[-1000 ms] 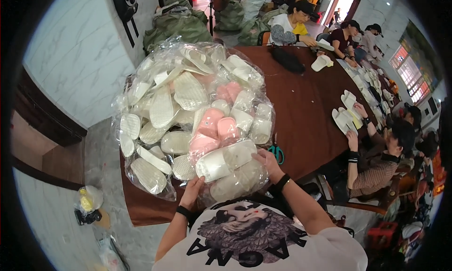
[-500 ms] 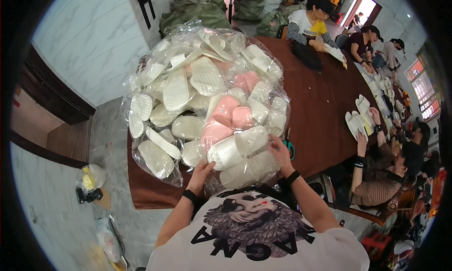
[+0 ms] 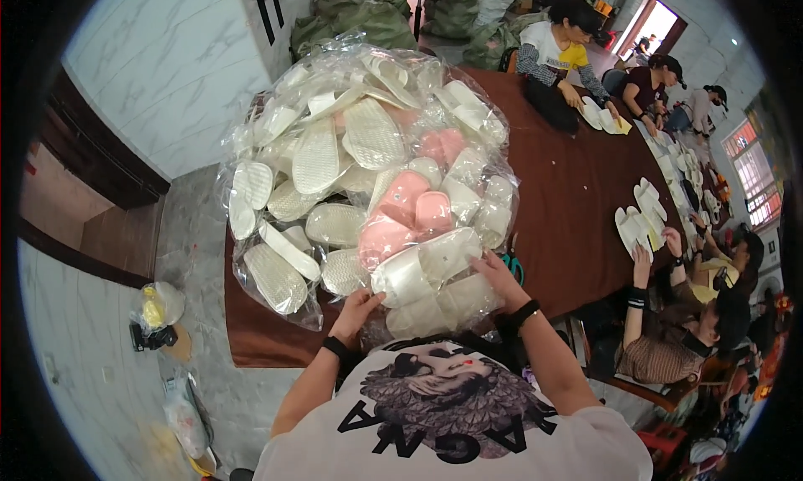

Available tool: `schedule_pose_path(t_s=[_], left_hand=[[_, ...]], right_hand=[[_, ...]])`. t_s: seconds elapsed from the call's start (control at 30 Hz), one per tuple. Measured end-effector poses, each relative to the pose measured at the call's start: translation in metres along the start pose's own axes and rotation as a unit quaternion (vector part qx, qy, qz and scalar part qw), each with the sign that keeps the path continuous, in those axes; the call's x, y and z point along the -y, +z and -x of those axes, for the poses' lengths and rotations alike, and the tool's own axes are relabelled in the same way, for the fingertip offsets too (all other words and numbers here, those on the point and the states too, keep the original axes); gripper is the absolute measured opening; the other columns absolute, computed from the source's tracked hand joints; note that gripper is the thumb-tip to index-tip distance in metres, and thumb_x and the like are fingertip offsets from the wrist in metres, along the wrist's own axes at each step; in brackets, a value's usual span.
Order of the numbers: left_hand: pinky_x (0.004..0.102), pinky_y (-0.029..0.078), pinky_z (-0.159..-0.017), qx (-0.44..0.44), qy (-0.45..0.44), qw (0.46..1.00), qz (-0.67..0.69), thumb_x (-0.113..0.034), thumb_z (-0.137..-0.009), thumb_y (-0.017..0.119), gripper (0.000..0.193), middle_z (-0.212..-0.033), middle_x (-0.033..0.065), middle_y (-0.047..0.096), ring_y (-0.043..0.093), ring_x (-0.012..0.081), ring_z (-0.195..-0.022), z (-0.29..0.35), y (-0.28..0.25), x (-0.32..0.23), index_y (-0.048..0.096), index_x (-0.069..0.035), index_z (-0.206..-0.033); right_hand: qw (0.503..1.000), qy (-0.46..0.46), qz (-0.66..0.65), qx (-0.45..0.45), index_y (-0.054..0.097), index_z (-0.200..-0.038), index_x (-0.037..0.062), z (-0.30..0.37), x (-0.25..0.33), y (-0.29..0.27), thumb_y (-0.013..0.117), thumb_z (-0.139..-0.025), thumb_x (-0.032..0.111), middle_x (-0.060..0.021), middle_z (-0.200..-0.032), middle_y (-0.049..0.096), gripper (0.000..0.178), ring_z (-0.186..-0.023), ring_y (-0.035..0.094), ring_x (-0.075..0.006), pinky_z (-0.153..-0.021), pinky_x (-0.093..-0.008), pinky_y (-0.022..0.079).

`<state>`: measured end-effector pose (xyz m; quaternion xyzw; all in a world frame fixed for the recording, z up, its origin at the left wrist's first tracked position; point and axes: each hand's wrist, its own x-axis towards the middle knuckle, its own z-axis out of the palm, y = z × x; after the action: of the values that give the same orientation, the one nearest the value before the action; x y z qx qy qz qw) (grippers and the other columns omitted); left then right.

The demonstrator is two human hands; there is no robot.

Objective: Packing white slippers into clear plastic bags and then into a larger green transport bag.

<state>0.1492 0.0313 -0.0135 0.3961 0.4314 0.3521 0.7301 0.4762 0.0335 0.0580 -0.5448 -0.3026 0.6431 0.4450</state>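
A pair of white slippers (image 3: 428, 266) in clear plastic lies at the near edge of a big heap. My left hand (image 3: 358, 310) is closed on the left end of the pair, thumb over the edge. At the other end my right hand (image 3: 500, 283) grips it, with some fingers hidden beneath. Behind them several wrapped white slippers (image 3: 315, 156) and a few pink slippers (image 3: 396, 216) are piled up, soles and straps facing various ways. Teal-handled scissors (image 3: 514, 270) lie just beyond my right hand.
A brown cloth (image 3: 569, 205) covers the long table. Co-workers sit along its right side, one (image 3: 565, 58) at the far end, with loose white slippers (image 3: 640, 217) before them. Green sacks (image 3: 355, 21) stand behind the table. A white bag (image 3: 163, 307) is on the floor at left.
The front slipper pair has shifted slightly in my hands, and my right hand has moved a little lower. At the far end, a co-worker has laid white slippers down on the table.
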Motion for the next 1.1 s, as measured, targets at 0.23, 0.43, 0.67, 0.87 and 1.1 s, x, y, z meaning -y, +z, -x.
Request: schedule_pose_path(t_s=[0.23,0.43,0.67,0.87,1.1], left_hand=[[0.0246,0.046,-0.073,-0.018,0.0,1.0,-0.003,-0.02,-0.097,0.054,0.023,-0.092,0.0013,0.065,0.058,0.0083,-0.081,0.003,-0.007,-0.001,0.063,0.001,-0.103],[0.0237,0.047,-0.075,-0.017,-0.034,0.994,0.101,-0.017,-0.098,0.05,0.023,-0.092,0.0005,0.066,0.059,0.0084,-0.082,-0.001,-0.008,0.01,0.063,0.001,-0.106],[0.0228,0.047,-0.069,-0.041,-0.026,0.994,0.094,-0.021,-0.098,0.051,0.024,-0.088,-0.0001,0.066,0.06,0.0085,-0.074,-0.004,-0.011,0.015,0.064,-0.001,-0.101],[0.0188,0.035,-0.055,-0.068,0.013,0.998,-0.01,-0.025,-0.097,0.054,0.024,-0.082,-0.0028,0.065,0.052,0.0035,-0.065,0.0,-0.025,0.022,0.064,-0.003,-0.1],[0.0204,0.033,-0.05,-0.089,-0.057,0.992,-0.066,-0.037,-0.097,0.05,0.037,-0.077,-0.0009,0.066,0.051,0.003,-0.062,0.02,0.021,-0.061,0.065,-0.005,-0.104]], right_hand=[[0.95,-0.195,0.243,-0.026,0.058,-0.108,0.0051,-0.014,-0.017,-0.038,0.06,-0.092,0.014,0.0018,-0.091,0.058,0.018,-0.079,0.053,-0.0061,-0.068,-0.0216,0.044],[0.979,-0.142,0.143,-0.003,0.06,-0.107,0.0035,-0.013,-0.006,-0.037,0.06,-0.091,0.012,-0.0001,-0.08,0.06,0.018,-0.073,0.055,-0.0086,-0.065,-0.0239,0.044],[0.972,-0.091,0.216,-0.018,0.062,-0.11,0.0025,-0.025,-0.003,-0.027,0.066,-0.088,0.019,0.0,-0.082,0.063,0.027,-0.074,0.055,-0.0077,-0.065,-0.0238,0.044],[0.985,-0.085,0.146,0.022,0.063,-0.111,0.0004,-0.004,0.01,-0.041,0.066,-0.088,0.016,0.001,-0.089,0.064,0.028,-0.081,0.056,-0.0069,-0.072,-0.0235,0.046],[0.979,-0.138,0.148,0.016,0.062,-0.11,0.0014,-0.013,0.024,-0.033,0.063,-0.088,0.009,0.0028,-0.091,0.061,0.023,-0.082,0.053,-0.0053,-0.072,-0.0223,0.045]])
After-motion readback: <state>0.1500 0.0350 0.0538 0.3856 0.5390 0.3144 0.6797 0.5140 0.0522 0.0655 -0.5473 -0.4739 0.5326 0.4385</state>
